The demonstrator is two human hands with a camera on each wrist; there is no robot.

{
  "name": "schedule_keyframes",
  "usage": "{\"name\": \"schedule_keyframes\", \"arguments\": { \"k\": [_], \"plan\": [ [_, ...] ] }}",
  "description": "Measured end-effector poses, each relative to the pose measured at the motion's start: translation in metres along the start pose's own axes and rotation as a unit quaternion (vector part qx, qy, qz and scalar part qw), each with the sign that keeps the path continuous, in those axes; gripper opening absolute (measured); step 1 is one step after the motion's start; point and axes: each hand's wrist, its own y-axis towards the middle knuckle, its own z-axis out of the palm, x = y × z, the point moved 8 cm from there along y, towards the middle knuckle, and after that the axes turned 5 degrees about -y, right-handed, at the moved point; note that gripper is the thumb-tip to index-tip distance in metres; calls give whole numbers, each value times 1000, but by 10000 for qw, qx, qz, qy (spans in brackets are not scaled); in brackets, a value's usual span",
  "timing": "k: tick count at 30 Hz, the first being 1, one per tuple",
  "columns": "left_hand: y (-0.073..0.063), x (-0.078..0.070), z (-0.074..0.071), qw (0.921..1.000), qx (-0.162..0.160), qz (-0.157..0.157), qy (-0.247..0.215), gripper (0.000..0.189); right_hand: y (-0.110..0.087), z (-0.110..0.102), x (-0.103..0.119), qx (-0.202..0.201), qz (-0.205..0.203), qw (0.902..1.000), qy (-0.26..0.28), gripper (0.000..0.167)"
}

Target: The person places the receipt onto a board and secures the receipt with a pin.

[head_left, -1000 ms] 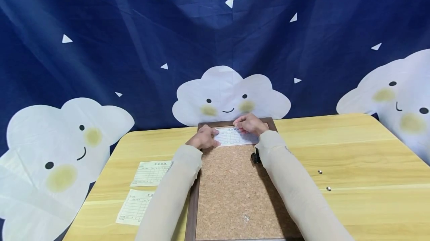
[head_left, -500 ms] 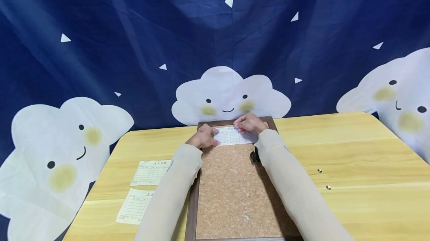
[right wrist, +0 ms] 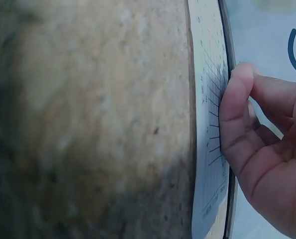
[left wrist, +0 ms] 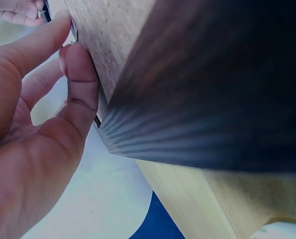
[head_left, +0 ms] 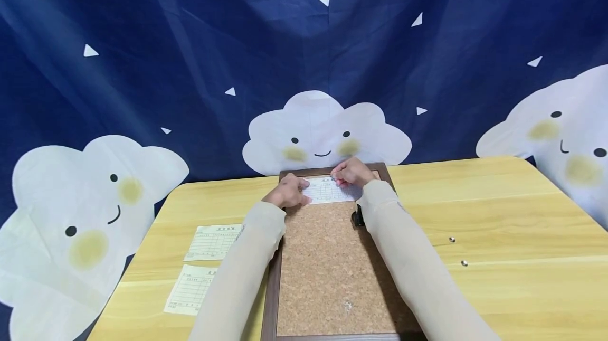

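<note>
A pale printed paper slip (head_left: 325, 191) lies across the far end of a cork board (head_left: 328, 267) with a dark wooden frame. My left hand (head_left: 288, 191) presses on the slip's left end, thumb and forefinger spread apart. At its upper edge my right hand (head_left: 353, 172) pinches a tiny metallic thing that looks like a thumbtack, mostly hidden by the fingertips. The right wrist view has the thumb (right wrist: 235, 114) right against the ruled slip (right wrist: 207, 99). Seen from the left wrist, the fingers (left wrist: 80, 69) touch the board near its framed corner (left wrist: 108, 144).
Two silver thumbtacks (head_left: 452, 239) lie on the wooden table (head_left: 513, 209) to the right. Two more printed slips, an upper one (head_left: 212, 242) and a lower one (head_left: 189, 288), lie left of the board, partly under the left sleeve (head_left: 237, 277). A blue cloud-patterned cloth (head_left: 332, 50) hangs behind.
Both hands stay at the slip. The right fingertips have shifted only slightly at its upper edge; the whole view has tilted a little.
</note>
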Motion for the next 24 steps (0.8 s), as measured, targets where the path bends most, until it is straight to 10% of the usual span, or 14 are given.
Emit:
{"name": "schedule_keyframes", "arguments": {
  "k": [24],
  "plan": [
    [-4, 0, 2, 10000, -55, -35, -75, 52, -2, 0, 5, -204, 134, 9978, -619, 18]
  ]
}}
